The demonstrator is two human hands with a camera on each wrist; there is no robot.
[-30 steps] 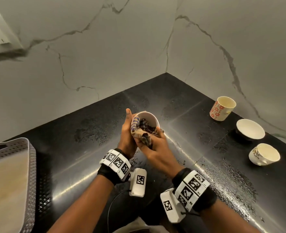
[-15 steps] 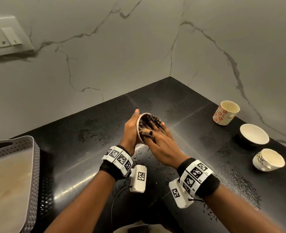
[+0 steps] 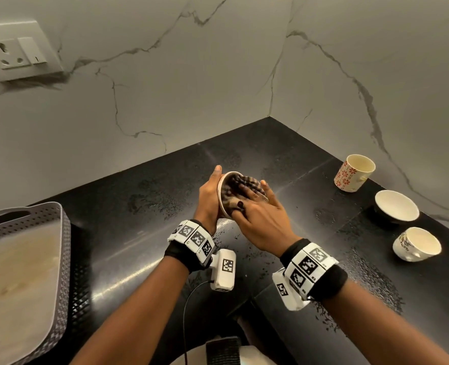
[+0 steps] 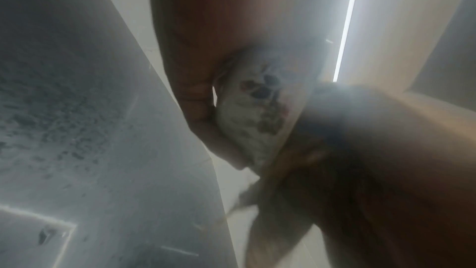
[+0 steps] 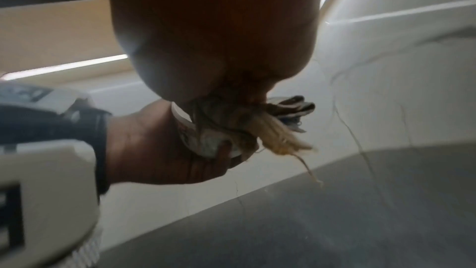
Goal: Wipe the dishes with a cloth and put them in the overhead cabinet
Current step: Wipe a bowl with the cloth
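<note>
The left hand (image 3: 207,198) grips the tilted cup (image 3: 221,192), and the right hand (image 3: 263,219) pinches the cloth (image 3: 235,183) pressed inside it

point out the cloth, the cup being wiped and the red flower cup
cloth (image 3: 242,180): head view, striped fold
cup being wiped (image 4: 252,113): left wrist view, patterned outer wall
red flower cup (image 3: 348,176): head view, flowered side
</note>
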